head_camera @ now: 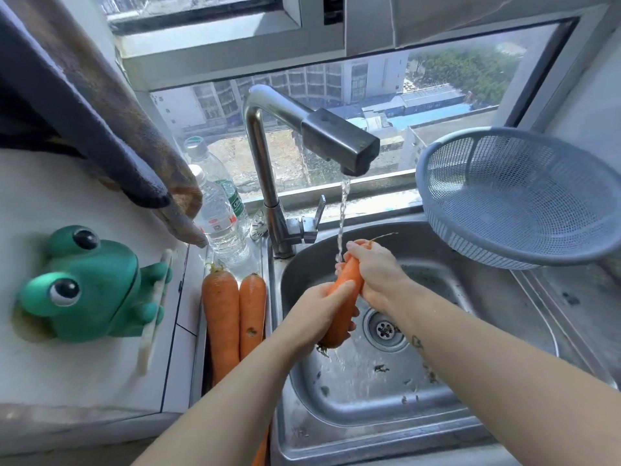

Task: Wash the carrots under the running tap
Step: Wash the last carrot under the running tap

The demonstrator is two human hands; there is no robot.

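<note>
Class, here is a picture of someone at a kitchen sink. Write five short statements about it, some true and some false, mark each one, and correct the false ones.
1. Water runs from the tap onto the carrot held over the sink. True.
2. The left hand and right hand both grip that carrot. True.
3. The blue colander holds carrots. False: no carrots show inside it.
4. The spare carrots lie right of the sink. False: they lie side by side on its left.
5. A green frog figure sits at the far left. True.
</note>
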